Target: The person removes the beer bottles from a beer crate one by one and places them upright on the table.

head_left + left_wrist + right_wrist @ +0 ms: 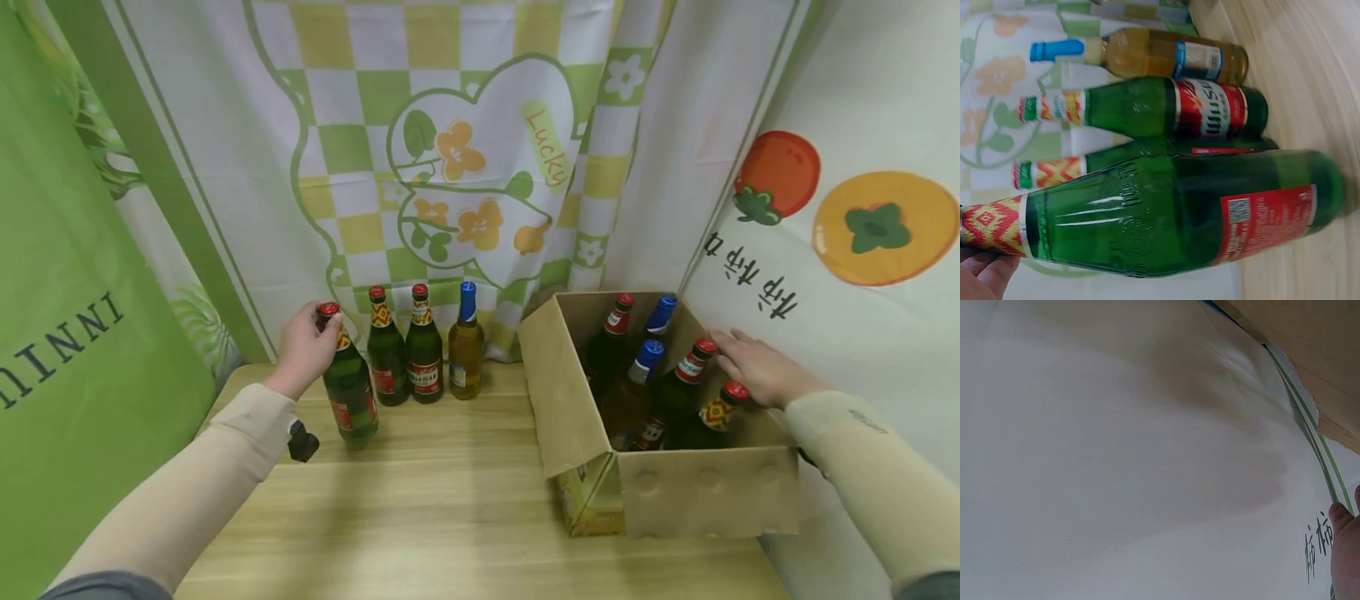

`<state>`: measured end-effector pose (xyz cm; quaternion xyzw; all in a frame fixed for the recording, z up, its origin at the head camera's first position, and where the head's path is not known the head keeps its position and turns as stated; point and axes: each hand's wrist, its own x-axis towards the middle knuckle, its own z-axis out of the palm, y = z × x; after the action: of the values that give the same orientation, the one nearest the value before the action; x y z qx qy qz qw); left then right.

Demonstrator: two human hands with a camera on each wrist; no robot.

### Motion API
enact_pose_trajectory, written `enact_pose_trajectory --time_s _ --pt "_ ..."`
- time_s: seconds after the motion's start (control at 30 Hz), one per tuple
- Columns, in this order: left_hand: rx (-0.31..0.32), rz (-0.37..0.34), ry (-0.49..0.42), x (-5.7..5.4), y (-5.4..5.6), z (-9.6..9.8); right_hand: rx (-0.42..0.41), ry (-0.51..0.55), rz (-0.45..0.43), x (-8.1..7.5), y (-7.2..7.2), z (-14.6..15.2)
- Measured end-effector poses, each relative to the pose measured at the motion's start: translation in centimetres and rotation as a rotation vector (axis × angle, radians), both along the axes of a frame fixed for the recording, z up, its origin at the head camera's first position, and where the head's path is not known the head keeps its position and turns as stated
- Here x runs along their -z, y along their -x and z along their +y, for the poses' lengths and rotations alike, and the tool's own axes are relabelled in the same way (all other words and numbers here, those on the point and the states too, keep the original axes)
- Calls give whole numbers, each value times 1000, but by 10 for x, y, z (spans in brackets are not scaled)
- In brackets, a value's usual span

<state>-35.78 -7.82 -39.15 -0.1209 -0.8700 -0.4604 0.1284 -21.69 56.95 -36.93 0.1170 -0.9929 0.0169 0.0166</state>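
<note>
My left hand (303, 350) grips a green beer bottle (350, 392) by its neck, just under the red cap. This bottle has a red label and a red-and-yellow patterned neck band, and it leans a little. Beside it stand two more green beer bottles (386, 358) and a clear amber bottle (467, 354) with blue neck foil, all upright. At the right, my right hand (765, 367) lies at the right side of an open cardboard box (708, 492), its fingers extended. In the box are several bottles (690, 367), some red-capped green, others blue-topped.
The box stands on a light wooden table (420, 517), its flaps folded outward. Behind the table hangs a checked curtain (360, 167). A white printed cloth (847, 100) covers the wall on the right, and a green cloth (75, 250) hangs at the left.
</note>
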Motion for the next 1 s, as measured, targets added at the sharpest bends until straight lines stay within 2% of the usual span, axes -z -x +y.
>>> enact_pose_trajectory --time_s 0.2,0.43,0.6,0.8,1.0 --pt "-107 -10 -25 10 17 -5 9 7 15 -1 -1 -2" --pt "-132 -25 -4 31 37 -8 22 9 -3 3 -4 0" --pt "-171 -33 -20 41 47 -6 39 25 -5 4 -4 2" --pt "-203 -18 -42 41 58 1 51 26 -11 2 -4 3" --pt "-232 -8 -74 40 74 4 47 20 -13 4 -4 2"
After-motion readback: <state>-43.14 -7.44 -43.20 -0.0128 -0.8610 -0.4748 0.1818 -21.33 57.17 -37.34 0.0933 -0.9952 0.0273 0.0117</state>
